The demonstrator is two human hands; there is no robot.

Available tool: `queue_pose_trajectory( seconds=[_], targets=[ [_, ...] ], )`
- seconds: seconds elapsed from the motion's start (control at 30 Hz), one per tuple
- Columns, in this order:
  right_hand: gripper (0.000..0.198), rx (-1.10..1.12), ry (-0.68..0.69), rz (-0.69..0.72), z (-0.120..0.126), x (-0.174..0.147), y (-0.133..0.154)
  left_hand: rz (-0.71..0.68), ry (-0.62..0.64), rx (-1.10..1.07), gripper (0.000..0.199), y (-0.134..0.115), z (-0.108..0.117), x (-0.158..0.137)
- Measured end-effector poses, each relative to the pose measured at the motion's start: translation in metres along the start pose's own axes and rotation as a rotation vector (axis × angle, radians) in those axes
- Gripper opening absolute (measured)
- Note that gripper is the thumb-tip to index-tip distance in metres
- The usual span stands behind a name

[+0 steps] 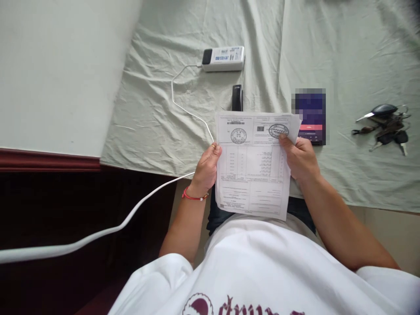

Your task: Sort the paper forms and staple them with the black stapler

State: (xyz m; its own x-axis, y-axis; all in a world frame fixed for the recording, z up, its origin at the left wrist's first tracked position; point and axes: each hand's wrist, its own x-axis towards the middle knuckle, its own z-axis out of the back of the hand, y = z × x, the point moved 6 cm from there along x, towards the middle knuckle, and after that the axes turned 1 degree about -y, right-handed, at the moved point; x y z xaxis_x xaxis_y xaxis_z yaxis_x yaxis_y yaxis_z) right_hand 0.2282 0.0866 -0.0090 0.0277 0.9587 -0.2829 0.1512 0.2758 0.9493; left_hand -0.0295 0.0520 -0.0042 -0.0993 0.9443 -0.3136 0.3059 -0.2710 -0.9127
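Observation:
A small stack of printed paper sheets point(251, 164), with two round ink stamps near its top, is held up at the table's front edge. My left hand point(206, 168), with a red bracelet at the wrist, pinches the left edge of the sheets. On the opposite side my right hand point(302, 158) grips them, its thumb lying on the top sheet beside one stamp. Just beyond the papers lies a black object point(237, 97) that looks like a stapler; its near end is hidden behind them.
A white power bank point(226, 59) sits farther back, with a white cable point(177, 98) running toward my left hand. Right of the papers are a phone point(310, 116) with a blurred screen and a bunch of keys point(387, 127). A wrinkled pale green cloth point(157, 118) covers the table.

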Motion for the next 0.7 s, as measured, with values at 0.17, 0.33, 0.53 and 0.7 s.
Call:
queue_pose_trajectory(
  seconds=[0.17, 0.33, 0.53, 0.7],
  targets=[
    [0.049, -0.018, -0.065, 0.009, -0.001, -0.001, 0.0, -0.006, 0.007, 0.019, 0.034, 0.003, -0.001, -0.002],
    [0.046, -0.012, -0.076, -0.022, -0.006, 0.002, 0.0, 0.008, 0.185, -0.026, 0.042, -0.002, -0.009, 0.001],
    [0.044, 0.042, 0.076, -0.131, -0.003, -0.007, 0.01, 0.103, 0.196, -0.194, 0.038, 0.004, -0.001, 0.008],
    [0.042, 0.014, 0.16, -0.348, 0.0, -0.037, 0.006, 0.098, 0.152, -0.292, 0.03, 0.009, 0.005, 0.011]
  ],
)
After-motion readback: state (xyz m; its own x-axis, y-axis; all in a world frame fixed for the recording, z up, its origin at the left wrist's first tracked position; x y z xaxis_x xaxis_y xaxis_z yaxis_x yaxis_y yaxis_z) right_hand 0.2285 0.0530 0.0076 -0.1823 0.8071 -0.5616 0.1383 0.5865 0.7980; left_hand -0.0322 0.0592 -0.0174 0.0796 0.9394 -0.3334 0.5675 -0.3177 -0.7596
